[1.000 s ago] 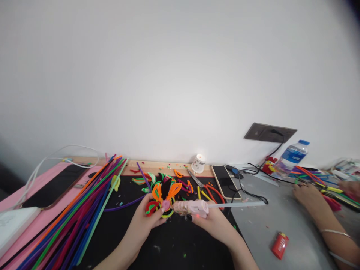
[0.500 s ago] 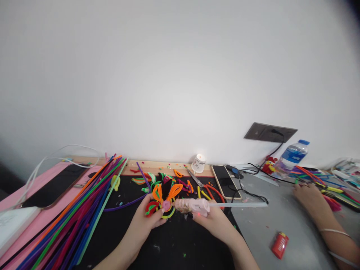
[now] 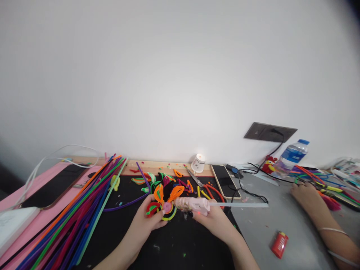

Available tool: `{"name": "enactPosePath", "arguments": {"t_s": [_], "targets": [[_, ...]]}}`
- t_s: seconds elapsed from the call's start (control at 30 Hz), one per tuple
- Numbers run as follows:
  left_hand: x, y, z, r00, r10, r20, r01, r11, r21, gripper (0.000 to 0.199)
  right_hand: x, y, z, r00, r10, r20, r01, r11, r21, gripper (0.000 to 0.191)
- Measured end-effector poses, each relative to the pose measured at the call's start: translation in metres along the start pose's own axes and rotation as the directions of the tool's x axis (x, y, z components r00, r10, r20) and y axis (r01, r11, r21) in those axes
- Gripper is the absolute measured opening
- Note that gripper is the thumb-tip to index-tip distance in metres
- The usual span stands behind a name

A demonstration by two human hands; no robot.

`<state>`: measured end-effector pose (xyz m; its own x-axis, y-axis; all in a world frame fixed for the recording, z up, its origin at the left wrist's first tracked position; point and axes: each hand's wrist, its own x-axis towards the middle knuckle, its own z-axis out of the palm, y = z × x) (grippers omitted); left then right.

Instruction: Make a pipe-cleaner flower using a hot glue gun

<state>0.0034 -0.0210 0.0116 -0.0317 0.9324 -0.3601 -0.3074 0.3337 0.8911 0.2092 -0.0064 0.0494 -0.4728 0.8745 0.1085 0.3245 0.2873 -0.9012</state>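
My left hand [image 3: 149, 217] is closed on a pipe-cleaner flower [image 3: 167, 207] with a pink centre and looped petals in orange, red, green, black and yellow. A pale pink glue gun [image 3: 194, 205] is gripped in my right hand [image 3: 215, 219]; its nozzle points left and touches or nearly touches the flower near the centre. A translucent glue stick [image 3: 242, 204] sticks out of its back to the right, and a small red light glows on its side. Behind the flower lie loose looped pieces [image 3: 160, 180] on the black mat [image 3: 168, 247].
Long pipe cleaners [image 3: 75, 213] lie at left beside a dark phone [image 3: 54, 187]. Scissors [image 3: 195, 177], a paper cup [image 3: 198, 163] and a white-edged phone [image 3: 225, 182] stand behind. At right are a lighter [image 3: 279, 244], a bottle [image 3: 292, 155] and another person's hand [image 3: 308, 198].
The flower has turned slightly in my left hand, its orange petals shifting a little. The glue gun has barely moved. The other person's hand at right has moved slightly left.
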Motion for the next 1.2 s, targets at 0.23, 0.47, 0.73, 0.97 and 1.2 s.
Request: {"name": "enactPosePath", "arguments": {"t_s": [0.23,0.47,0.73,0.97,1.2], "targets": [[0.001,-0.001,0.0,1.0,-0.007,0.017,0.006,1.0,0.021,0.049,0.0,0.003,-0.001,1.0,0.007,0.028,-0.006,1.0,-0.02,0.044],[-0.001,0.002,0.001,1.0,0.001,-0.005,-0.001,1.0,0.014,0.048,0.0,0.0,0.0,1.0,0.005,0.021,-0.005,1.0,-0.015,0.042],[-0.005,0.01,0.001,1.0,-0.005,0.028,0.006,1.0,-0.008,0.049,-0.004,0.005,0.0,0.999,0.053,-0.005,-0.053,0.997,-0.059,0.029],[-0.005,0.008,0.001,1.0,0.004,0.018,-0.003,1.0,-0.017,0.047,-0.003,0.005,0.0,0.999,0.049,0.015,-0.049,0.998,-0.04,0.029],[-0.005,0.007,-0.001,1.0,0.006,0.03,-0.005,1.0,-0.018,0.04,-0.004,0.003,0.0,0.997,0.073,0.031,-0.073,0.997,-0.003,0.037]]}}
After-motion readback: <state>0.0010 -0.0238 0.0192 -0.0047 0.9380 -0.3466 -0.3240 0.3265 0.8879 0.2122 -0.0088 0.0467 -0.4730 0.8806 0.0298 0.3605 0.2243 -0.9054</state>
